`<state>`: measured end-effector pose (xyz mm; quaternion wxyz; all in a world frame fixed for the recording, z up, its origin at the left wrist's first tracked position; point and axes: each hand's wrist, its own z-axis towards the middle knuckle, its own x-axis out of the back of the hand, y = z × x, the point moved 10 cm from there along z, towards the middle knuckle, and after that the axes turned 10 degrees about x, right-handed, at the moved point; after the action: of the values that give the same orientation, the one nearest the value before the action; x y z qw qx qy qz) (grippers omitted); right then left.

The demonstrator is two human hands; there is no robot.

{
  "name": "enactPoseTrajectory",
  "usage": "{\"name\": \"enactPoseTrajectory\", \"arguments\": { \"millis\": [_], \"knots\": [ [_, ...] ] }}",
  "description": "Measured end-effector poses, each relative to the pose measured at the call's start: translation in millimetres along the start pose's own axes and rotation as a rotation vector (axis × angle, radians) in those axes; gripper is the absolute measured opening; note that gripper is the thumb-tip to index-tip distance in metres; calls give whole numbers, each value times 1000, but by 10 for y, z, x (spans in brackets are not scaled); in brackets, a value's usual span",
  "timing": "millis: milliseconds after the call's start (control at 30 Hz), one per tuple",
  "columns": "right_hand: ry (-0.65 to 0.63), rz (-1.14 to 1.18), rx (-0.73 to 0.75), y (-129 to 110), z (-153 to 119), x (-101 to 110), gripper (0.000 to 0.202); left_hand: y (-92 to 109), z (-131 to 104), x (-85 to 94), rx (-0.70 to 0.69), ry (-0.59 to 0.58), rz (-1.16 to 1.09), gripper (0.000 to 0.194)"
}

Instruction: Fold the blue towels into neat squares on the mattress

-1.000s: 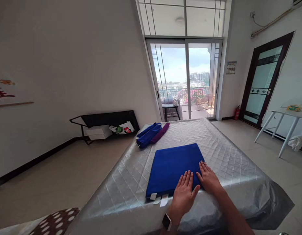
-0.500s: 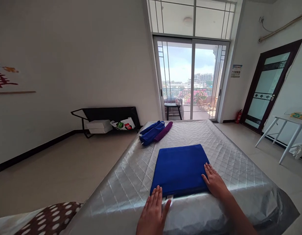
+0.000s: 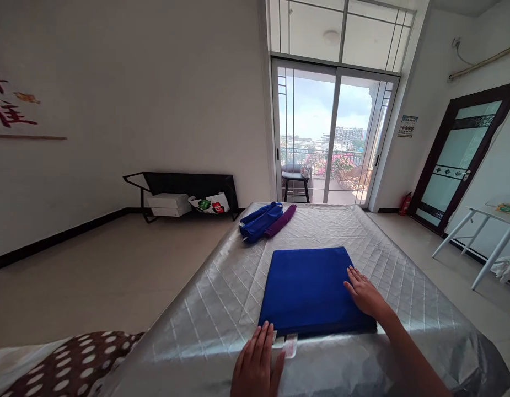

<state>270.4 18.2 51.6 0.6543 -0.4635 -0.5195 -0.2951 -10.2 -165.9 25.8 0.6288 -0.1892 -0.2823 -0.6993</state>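
Note:
A folded blue cloth (image 3: 310, 289) lies flat as a near-square pad on the silver quilted cover (image 3: 225, 292). My left hand (image 3: 255, 358) is open, its fingertips touching the pad's near left corner. Beside those fingers a white label (image 3: 290, 345) sticks out from under the near edge. My right hand (image 3: 365, 292) is open too, fingers laid along the pad's right edge. Farther off, toward the far left of the cover, rest a blue fabric bag (image 3: 258, 223) with a strap and a rolled purple item (image 3: 281, 221).
A brown polka-dot cloth (image 3: 68, 364) is at the lower left. Against the left wall stands a black bench-like frame (image 3: 188, 184) with a white box (image 3: 168, 204) beneath. Sliding glass doors (image 3: 333, 138) are ahead; a white table (image 3: 492, 215) stands at right.
My right hand has shifted slightly upward along the pad's right edge, uncovering its near right corner. My left hand stays at the near left corner. The view has turned a little left.

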Motion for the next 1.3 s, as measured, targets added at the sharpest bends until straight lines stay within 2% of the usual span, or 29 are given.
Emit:
{"name": "enactPoseTrajectory", "arguments": {
  "millis": [100,233,300,367,400,467,567,633,700,767,833,900,1000,1167,1233,1300],
  "knots": [
    [-15,-3,7,-18,285,33,67,-9,-2,20,2,7,-26,68],
    [-10,-9,-31,81,466,-92,66,-76,2,12,1,7,-36,60],
    [28,-10,-17,114,483,-148,66,-64,133,17,32,-15,-33,51],
    [58,-13,0,138,479,-191,66,55,391,-17,78,-74,-52,45],
    [67,-14,5,148,477,-206,66,175,557,-70,92,-122,-72,43],
    [84,-21,16,164,480,-225,65,588,916,-234,33,-222,-153,42],
    [107,-49,41,183,498,-241,62,1352,1343,-682,-131,-422,-210,46],
    [107,-72,70,188,512,-268,60,1750,1473,-1042,-226,-559,-179,50],
    [102,-88,95,191,523,-295,59,1956,1498,-1363,-271,-666,-139,53],
    [107,-85,97,203,530,-305,59,1979,1462,-1589,-272,-726,-120,57],
    [118,-65,83,216,534,-300,59,1840,1405,-1726,-227,-755,-112,62],
    [126,-45,67,223,536,-294,61,1583,1353,-1793,-165,-768,-97,67],
    [136,-28,55,228,538,-284,62,1061,1314,-1808,-105,-770,-41,70],
    [127,-20,30,244,535,-290,62,-40,1323,-1808,104,-746,86,75],
    [120,-26,18,241,525,-281,63,-337,1310,-1800,177,-717,83,77],
    [109,-34,18,225,511,-261,63,-491,1287,-1787,233,-688,56,79]
  ]
}}
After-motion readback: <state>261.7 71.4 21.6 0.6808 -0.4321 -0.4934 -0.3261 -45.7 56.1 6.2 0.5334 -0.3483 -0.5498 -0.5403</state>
